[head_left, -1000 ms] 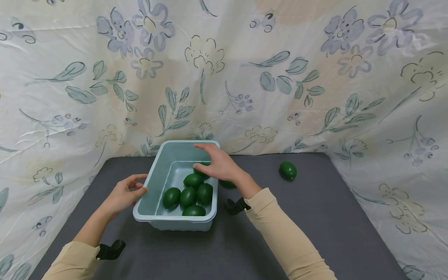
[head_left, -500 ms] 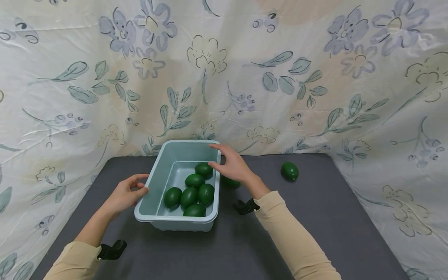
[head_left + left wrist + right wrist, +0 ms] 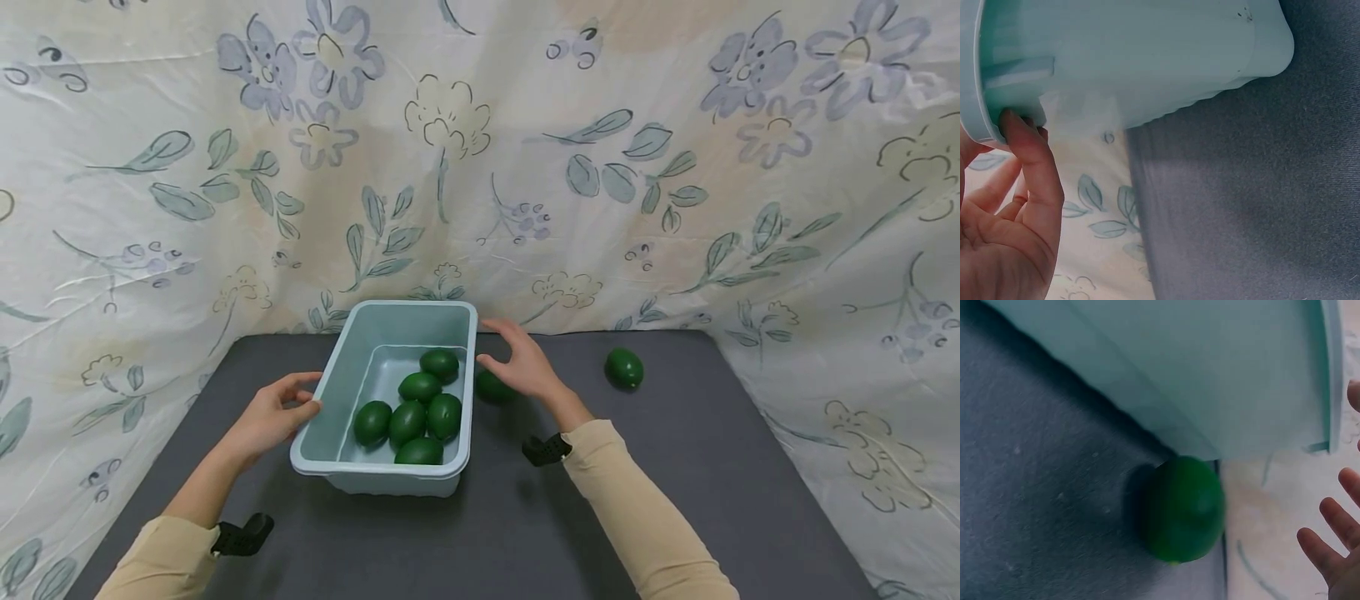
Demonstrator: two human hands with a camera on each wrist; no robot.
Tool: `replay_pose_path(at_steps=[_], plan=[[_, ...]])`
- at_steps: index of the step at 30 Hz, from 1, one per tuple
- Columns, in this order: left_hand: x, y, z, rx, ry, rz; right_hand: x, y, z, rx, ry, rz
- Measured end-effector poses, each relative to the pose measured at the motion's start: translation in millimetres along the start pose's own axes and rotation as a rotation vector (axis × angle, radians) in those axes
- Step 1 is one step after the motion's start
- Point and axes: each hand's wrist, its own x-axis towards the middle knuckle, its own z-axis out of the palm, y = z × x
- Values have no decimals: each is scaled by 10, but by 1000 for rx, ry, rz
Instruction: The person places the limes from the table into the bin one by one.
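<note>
A pale blue-green plastic bin stands left of the middle in the head view, with several dark green avocados on its floor. My left hand holds the bin's left rim; in the left wrist view its thumb lies under the lip. Just outside the bin's right wall, an avocado lies on the table, partly hidden in the head view. Over it hovers my right hand, fingers spread and holding nothing. Another avocado lies farther right, near the back.
A dark grey cloth covers the table. Behind and at both sides hangs a floral curtain, close to the table's back edge. Black straps with camera mounts sit on both wrists.
My right hand has moved right, from above the bin's inside to beyond its right rim, over the avocado outside. The left hand stays at the left rim. The view shifts slightly.
</note>
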Motion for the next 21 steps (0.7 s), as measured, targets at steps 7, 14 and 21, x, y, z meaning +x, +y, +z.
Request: replay_pose_path(at_steps=[7,14,21], plan=[[5,-4,0,-1,3,2,-60,145,106,-19,-7,42],[11,-5,3,2,3,-1,-119,259,245,-12,-43,88],[9,-5,2,12,9,3,-177,361,362,-19,-42,118]])
